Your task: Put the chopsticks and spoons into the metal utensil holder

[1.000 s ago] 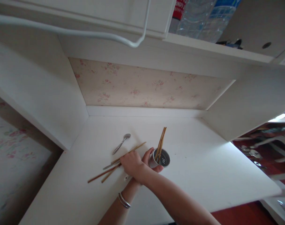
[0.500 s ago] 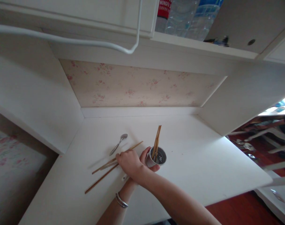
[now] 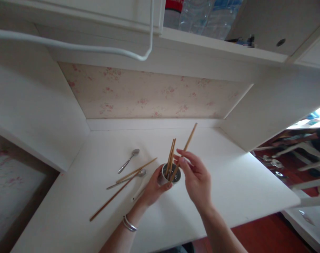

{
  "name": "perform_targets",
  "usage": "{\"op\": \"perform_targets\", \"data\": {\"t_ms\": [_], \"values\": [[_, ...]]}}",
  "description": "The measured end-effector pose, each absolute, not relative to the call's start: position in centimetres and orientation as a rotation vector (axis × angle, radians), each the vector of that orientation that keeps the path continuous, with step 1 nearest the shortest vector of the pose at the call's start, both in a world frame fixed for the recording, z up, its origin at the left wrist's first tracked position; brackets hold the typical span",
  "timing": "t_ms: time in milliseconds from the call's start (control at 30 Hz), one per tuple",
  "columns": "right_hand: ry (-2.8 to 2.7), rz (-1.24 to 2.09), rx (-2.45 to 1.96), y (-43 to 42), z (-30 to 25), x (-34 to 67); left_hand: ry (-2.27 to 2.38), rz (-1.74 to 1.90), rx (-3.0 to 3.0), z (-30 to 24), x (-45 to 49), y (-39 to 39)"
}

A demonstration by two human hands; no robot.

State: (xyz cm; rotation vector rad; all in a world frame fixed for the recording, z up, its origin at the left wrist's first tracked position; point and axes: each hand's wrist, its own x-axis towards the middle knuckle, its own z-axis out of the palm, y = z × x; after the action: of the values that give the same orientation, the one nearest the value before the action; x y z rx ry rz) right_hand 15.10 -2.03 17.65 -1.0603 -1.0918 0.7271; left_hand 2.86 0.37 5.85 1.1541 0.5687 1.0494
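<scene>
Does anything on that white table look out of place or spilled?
A little: left of the cup, a dark chopstick lies askew across a spoon, while other chopsticks stand in the cup. I see no spill or damage.

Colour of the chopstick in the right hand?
Yellowish brown; the chopstick shows best in the head view.

text — none legible | red bottle label (image 3: pixel 174 5) — cut off at top

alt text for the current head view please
A person's left hand grips a cup with chopsticks in it at a white desk, while the right hand holds another chopstick slanted at the cup's mouth. Loose chopsticks and two metal spoons lie to the left.
</scene>
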Motion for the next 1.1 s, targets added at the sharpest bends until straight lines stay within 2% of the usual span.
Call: {"op": "perform_targets", "data": {"t_ms": [133,400,667,1100], "values": [[-0.870,0.709,-1.044,-0.1,15.9,18.7,0.515,0.994,1.098,4.6,2.9,0.5],[-0.976,0.785,-1.340,1.0,10.1,20.1,0.595,0.976,1.096,2.9,2.6,0.9],[-1.167,0.730,-1.505,0.9,9.5,19.2,0.603,0.971,1.089,2.9,2.7,0.9],[-1.144,0.640,-1.576,1.0,9.1,17.8,0.552,0.991,1.093,2.5,2.8,1.0]]}}
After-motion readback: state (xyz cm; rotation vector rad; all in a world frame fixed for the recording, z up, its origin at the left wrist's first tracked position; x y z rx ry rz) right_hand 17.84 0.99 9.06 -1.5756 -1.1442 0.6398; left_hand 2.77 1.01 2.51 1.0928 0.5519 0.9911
